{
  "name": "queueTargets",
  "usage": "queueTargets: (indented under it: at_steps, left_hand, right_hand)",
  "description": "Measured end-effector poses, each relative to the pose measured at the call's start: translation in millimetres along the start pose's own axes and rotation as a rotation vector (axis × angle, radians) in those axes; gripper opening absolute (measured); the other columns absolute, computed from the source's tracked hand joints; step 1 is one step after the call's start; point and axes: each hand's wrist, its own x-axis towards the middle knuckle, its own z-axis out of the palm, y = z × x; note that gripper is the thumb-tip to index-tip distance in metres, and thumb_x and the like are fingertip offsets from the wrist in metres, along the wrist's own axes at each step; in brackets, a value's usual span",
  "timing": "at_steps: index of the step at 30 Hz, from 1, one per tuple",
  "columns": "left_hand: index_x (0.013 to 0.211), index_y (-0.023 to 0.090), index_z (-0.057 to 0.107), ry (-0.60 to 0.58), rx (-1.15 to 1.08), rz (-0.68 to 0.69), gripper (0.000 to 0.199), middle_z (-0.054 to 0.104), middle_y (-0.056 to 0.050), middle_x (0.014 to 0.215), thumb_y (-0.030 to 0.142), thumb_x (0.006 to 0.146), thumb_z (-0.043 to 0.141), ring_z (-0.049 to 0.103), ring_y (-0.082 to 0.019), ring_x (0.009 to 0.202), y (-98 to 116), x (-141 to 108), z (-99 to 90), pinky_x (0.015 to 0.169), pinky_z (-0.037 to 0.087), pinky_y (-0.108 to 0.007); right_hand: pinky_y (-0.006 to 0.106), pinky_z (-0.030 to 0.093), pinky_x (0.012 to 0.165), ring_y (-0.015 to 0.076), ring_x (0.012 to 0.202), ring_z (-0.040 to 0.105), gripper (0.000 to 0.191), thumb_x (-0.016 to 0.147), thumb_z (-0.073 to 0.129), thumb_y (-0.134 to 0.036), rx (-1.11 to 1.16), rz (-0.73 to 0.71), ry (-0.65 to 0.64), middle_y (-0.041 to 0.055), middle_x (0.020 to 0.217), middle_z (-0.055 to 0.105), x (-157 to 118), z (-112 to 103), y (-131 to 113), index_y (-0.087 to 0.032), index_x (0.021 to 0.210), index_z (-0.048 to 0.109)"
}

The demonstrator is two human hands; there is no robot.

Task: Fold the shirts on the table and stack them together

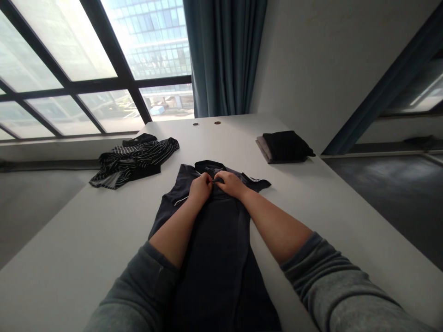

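Observation:
A dark short-sleeved garment (pixel 218 249) with a collar and white stripe trim lies spread on the white table, its collar end away from me. My left hand (pixel 200 187) is closed on the cloth just below the collar, fingertips pinched. Right beside it, my right hand (pixel 230 183) pinches the same garment near the front opening. The fingertips of both hands almost touch. Whatever small part is between them is too small to make out.
On the white table (pixel 114 244), a crumpled black garment with white stripes (pixel 134 159) lies at the back left. Folded dark clothes (pixel 285 146) sit at the back right. Two round holes are near the far edge, before a blue curtain (pixel 224 55).

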Motion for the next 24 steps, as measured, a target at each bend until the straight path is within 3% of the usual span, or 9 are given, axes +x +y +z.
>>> queueTargets:
  at_steps: [7,14,24]
  left_hand:
    - [0.081,0.021,0.065,-0.093,-0.199,-0.059,0.008,0.072,-0.002,0.081,0.014,0.083,0.066,0.066,-0.019,0.076,-10.2,6.8,-2.5,0.073,0.048,-0.030]
    - [0.081,0.020,0.061,-0.179,-0.399,-0.013,0.006,0.064,0.003,0.076,0.016,0.080,0.065,0.056,-0.013,0.068,-18.2,10.5,-7.2,0.066,0.044,-0.026]
    - [0.086,0.021,0.054,-0.279,-0.689,0.056,0.026,0.055,0.005,0.073,0.031,0.079,0.076,0.048,-0.010,0.064,-22.7,12.1,-14.5,0.060,0.037,-0.021]
  right_hand:
    - [0.033,0.053,0.090,0.0224,0.097,0.070,0.020,0.085,0.068,-0.010,0.026,0.006,0.005,0.0063,0.103,0.075,0.6,-2.9,-2.4,-0.020,0.101,0.074]
    - [0.031,0.052,0.092,0.0209,0.100,0.070,0.024,0.085,0.066,-0.011,0.105,0.026,0.005,0.0029,0.105,0.076,-0.5,-6.1,-5.9,-0.023,0.105,0.074]
    - [0.034,0.052,0.096,0.0198,0.098,0.069,0.021,0.088,0.063,-0.022,0.319,0.051,-0.035,0.0010,0.106,0.076,0.7,-13.4,-11.1,-0.024,0.106,0.073]
